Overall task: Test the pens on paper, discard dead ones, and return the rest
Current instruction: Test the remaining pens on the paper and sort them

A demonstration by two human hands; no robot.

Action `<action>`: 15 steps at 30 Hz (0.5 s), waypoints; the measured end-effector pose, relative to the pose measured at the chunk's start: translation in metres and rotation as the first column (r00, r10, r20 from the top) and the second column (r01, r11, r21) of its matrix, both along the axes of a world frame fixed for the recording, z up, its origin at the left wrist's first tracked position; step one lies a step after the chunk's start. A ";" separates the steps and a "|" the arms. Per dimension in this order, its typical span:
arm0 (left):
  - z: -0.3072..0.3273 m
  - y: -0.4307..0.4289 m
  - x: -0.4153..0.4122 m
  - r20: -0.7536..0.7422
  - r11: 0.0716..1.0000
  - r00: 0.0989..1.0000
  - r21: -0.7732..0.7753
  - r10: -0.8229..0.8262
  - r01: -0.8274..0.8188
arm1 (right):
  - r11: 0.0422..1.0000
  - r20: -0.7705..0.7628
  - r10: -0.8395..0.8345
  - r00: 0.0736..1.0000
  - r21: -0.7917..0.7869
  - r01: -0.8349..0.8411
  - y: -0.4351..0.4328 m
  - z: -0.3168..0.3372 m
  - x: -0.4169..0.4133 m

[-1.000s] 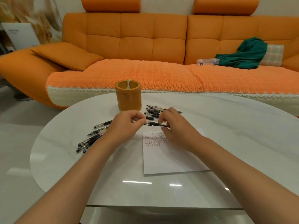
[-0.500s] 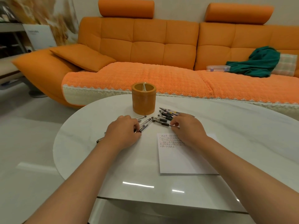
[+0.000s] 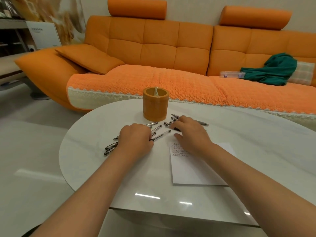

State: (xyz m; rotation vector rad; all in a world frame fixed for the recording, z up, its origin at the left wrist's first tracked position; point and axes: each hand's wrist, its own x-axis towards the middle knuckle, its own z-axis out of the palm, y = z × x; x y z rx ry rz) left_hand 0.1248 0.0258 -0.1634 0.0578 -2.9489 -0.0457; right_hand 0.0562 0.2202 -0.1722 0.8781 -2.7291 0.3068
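An orange cylindrical pen holder (image 3: pixel 154 106) stands at the far side of the white table (image 3: pixel 95 151). A white sheet of paper (image 3: pixel 193 170) with rows of small scribbles lies to the right. My left hand (image 3: pixel 136 139) lies palm down on the left group of pens (image 3: pixel 111 146), its fingers curled on a clear pen (image 3: pixel 161 134) that points toward the holder. My right hand (image 3: pixel 189 132) hovers palm down with its fingers apart over the right pile of pens (image 3: pixel 174 116). Both hands hide parts of the piles.
An orange sofa (image 3: pixel 153 48) runs behind the table, with a loose cushion (image 3: pixel 89 57), a green cloth (image 3: pixel 273 69) and a clear plastic box (image 3: pixel 231 74) on it. A white box (image 3: pixel 44 34) stands at the far left. The table's near edge (image 3: pixel 171 212) is below my forearms.
A second ago both hands held one pen above the paper. My left hand has moved it down to the left group, and my right hand has reached over the right pile.
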 end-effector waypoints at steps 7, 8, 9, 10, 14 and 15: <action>0.012 0.005 0.008 -0.178 0.988 0.982 0.133 -0.057 0.081 | 0.977 -0.016 0.214 0.977 0.024 -0.214 -0.020 0.003 0.021; 0.011 0.006 0.009 -0.204 0.981 0.976 0.157 -0.077 0.110 | 0.977 -0.033 0.213 0.977 0.036 -0.212 -0.019 0.005 0.022; 0.011 0.006 0.010 -0.220 0.974 0.970 0.181 -0.098 0.140 | 0.977 -0.028 0.212 0.977 0.026 -0.212 -0.018 0.007 0.022; 0.010 0.007 0.011 -0.229 0.963 0.966 0.214 -0.117 0.167 | 0.977 0.001 0.212 0.977 -0.002 -0.212 -0.016 0.010 0.023; 0.006 0.011 0.011 -0.182 0.917 0.974 0.350 -0.133 0.190 | 0.985 0.093 0.159 0.983 -0.080 -0.152 -0.001 0.019 0.027; 0.006 0.013 0.011 -0.151 0.914 0.981 0.368 -0.120 0.169 | 0.989 0.086 0.135 0.987 -0.073 -0.129 0.004 0.019 0.027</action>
